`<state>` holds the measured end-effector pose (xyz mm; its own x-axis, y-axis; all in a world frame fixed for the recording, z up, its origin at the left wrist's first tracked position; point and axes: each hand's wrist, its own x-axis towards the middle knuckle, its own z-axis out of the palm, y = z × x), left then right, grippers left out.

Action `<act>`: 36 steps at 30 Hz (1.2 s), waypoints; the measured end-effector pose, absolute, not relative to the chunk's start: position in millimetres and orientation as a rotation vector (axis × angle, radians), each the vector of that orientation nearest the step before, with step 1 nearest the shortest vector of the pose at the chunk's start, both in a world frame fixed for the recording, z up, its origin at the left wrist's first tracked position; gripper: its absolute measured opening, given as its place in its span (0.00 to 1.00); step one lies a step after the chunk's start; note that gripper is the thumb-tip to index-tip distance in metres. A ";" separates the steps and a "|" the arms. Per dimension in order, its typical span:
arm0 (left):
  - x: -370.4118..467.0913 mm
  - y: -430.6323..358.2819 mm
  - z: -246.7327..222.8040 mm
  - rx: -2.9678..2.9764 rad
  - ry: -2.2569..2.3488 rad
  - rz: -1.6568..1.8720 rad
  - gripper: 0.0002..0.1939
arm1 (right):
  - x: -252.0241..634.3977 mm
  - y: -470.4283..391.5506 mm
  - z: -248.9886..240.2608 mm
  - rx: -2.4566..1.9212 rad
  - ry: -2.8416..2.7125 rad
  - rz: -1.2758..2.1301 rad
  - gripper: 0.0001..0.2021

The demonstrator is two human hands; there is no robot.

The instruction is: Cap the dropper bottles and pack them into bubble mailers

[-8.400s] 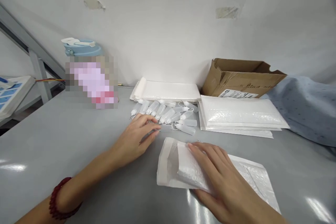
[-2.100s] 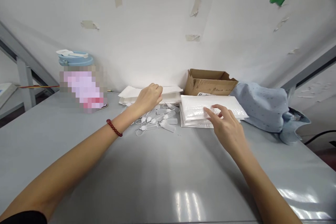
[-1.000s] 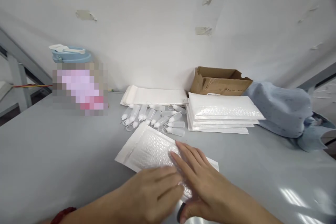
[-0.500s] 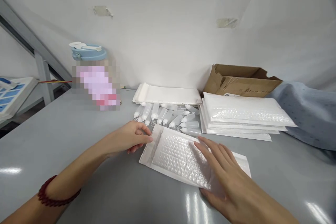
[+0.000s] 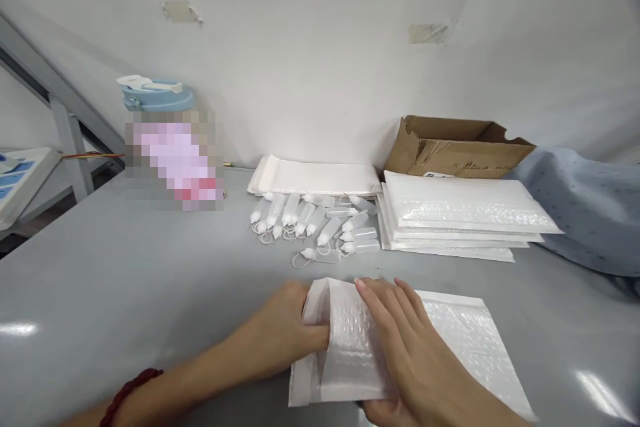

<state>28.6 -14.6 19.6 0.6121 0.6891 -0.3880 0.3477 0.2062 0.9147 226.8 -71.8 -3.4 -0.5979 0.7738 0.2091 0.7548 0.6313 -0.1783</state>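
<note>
Head cam: I see bubble mailer (image 5: 353, 340) nearside of btl pile (image 5: 316, 219), long axis approx L-R, open end L; L hand (image 5: 287, 327) fingers inside, can't tell grip; R hand (image 5: 415, 353) holds it crosswise.

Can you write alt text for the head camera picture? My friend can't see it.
A person's right hand holds a white bubble envelope at a gray table, with the left hand at its open end. Behind are small see-through bottles, more white envelopes and an open cardboard box.
</note>
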 end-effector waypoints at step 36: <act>-16.3 15.9 39.9 1.961 1.127 0.309 0.10 | 247.9 -59.2 5.3 -1.404 -2.453 0.142 0.33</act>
